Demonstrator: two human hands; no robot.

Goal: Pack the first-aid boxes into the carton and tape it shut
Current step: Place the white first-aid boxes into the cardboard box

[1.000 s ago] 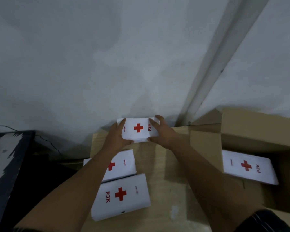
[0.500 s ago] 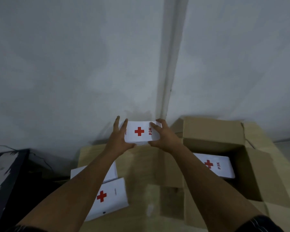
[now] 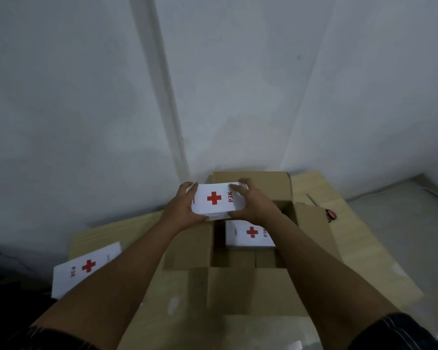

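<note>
The held box [image 3: 218, 201] is white and flat, with a red cross in the middle of its top face and red "P3K" lettering along the right side. Both hands clamp it by its short ends: the left hand [image 3: 181, 210] wraps the left end, thumb under the near edge and fingers over the far corner, and the right hand [image 3: 252, 203] curls round the right end in the same grip. The box hangs above the open carton [image 3: 311, 223], over its far left part. Inside the carton lies a second box [image 3: 248, 234] with the same markings, face up. A third box [image 3: 86, 266] lies on the counter [image 3: 359, 238] to the left, partly hidden by the left forearm. Red-handled scissors [image 3: 326, 210] rest right of the carton.
</note>
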